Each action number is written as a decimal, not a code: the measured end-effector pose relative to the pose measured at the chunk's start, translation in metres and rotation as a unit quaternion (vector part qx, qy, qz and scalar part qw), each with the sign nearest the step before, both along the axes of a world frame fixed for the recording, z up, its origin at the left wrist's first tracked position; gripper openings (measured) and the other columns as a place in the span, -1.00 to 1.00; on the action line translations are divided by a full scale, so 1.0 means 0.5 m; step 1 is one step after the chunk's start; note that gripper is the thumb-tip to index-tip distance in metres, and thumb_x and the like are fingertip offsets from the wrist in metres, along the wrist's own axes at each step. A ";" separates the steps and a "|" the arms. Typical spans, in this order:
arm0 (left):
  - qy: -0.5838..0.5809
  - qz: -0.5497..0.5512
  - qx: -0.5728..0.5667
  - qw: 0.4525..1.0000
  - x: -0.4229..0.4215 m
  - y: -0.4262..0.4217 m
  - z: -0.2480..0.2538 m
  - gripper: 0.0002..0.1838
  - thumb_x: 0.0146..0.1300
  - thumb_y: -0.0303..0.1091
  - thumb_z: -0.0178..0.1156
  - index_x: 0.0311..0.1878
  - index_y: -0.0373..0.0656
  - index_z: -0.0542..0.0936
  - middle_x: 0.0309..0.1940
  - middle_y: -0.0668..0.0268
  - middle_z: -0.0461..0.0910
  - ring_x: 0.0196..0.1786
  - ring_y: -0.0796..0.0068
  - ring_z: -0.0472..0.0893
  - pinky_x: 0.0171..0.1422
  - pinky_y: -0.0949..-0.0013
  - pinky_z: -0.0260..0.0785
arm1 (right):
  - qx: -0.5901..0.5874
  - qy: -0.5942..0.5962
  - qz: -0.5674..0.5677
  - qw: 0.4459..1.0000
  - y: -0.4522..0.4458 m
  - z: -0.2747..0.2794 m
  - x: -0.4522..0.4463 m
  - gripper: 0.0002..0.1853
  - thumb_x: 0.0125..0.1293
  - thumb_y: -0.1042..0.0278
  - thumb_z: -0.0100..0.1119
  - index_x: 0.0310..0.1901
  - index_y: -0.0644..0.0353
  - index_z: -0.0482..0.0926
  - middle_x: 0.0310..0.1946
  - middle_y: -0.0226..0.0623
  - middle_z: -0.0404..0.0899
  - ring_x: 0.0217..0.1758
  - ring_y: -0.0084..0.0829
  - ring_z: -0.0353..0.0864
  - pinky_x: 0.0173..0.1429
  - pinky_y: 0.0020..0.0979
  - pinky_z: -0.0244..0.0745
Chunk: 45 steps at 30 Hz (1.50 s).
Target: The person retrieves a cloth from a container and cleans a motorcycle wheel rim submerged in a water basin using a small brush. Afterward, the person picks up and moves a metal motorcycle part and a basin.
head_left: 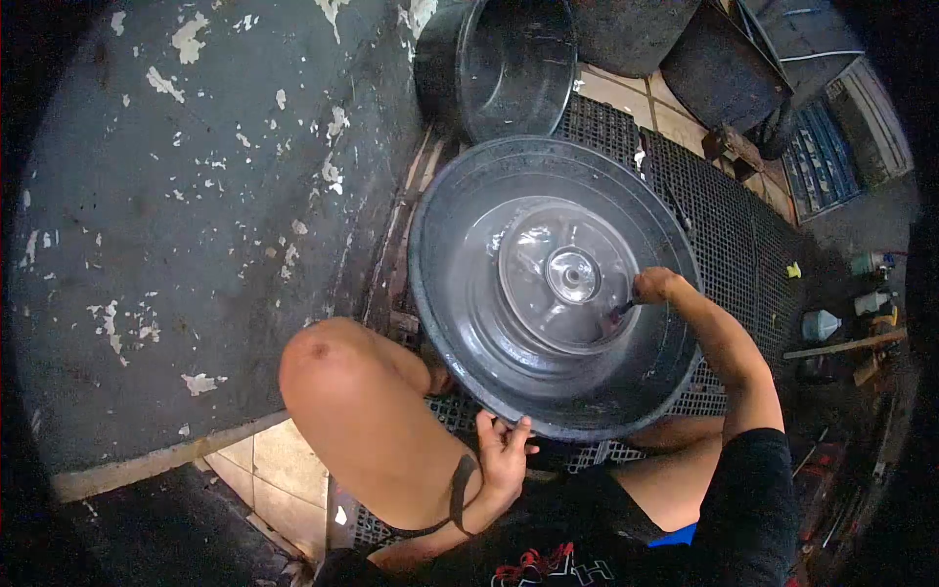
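Observation:
A large round black basin (553,416) sits between my legs. Its inside looks grey and glossy, with a round stepped centre (572,235) and a small raised ring in the middle. My left hand (504,455) is closed on the near rim, fingertips over the edge. My right hand (657,285) reaches inside from the right, its fingers wrapped around a small brush (622,310). The dark brush end touches or nearly touches the right side of the round centre. Most of its handle is hidden in my fist.
Another black tub (514,73) stands behind the basin. A dark wall (225,196) with flaking paint rises at the left. Black grid mats (719,220) cover part of the tiled floor. Bottles (820,325) and a wooden-handled tool (846,344) lie at the right.

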State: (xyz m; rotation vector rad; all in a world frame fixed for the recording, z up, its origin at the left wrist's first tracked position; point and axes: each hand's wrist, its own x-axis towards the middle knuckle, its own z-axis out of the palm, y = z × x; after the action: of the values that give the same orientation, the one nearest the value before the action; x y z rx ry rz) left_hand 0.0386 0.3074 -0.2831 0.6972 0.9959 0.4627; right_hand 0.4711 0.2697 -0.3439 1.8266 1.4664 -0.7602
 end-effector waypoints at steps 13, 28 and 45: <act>-0.013 -0.004 0.003 1.000 -0.004 -0.004 -0.003 -0.66 0.30 -0.42 0.12 0.02 -0.10 0.20 -0.18 0.30 0.48 -0.27 0.56 0.51 -0.38 0.54 0.46 | 0.159 0.318 -0.216 0.909 0.017 -0.104 -0.125 -0.60 0.33 0.11 0.03 -0.03 0.28 0.58 -0.11 -0.13 0.63 -0.05 -0.23 0.61 0.05 -0.27 0.44; -0.007 -0.014 -0.012 1.000 -0.007 0.001 0.011 -0.63 0.29 -0.44 0.13 0.06 -0.10 0.20 -0.23 0.34 0.48 -0.26 0.61 0.50 -0.38 0.57 0.46 | 0.252 -0.073 -0.201 0.944 -0.038 -0.005 0.076 -0.68 0.27 0.14 0.05 -0.30 0.27 0.61 -0.33 0.00 0.63 -0.20 -0.01 0.63 -0.08 -0.13 0.52; -0.013 -0.009 0.010 1.000 -0.005 0.004 0.012 -0.65 0.30 -0.41 0.13 0.04 -0.14 0.21 -0.31 0.38 0.47 -0.32 0.66 0.46 -0.38 0.58 0.46 | 0.138 -0.066 -0.018 0.988 -0.059 -0.057 0.006 -0.73 0.16 0.15 0.06 -0.38 0.14 0.66 -0.38 -0.06 0.65 -0.25 -0.06 0.66 -0.14 -0.11 0.57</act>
State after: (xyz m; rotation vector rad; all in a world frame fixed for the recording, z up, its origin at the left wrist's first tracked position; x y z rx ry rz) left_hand 0.0362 0.3096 -0.2770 0.7153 0.9621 0.4659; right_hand 0.4739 0.2400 -0.3724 2.0717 1.5138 -0.4600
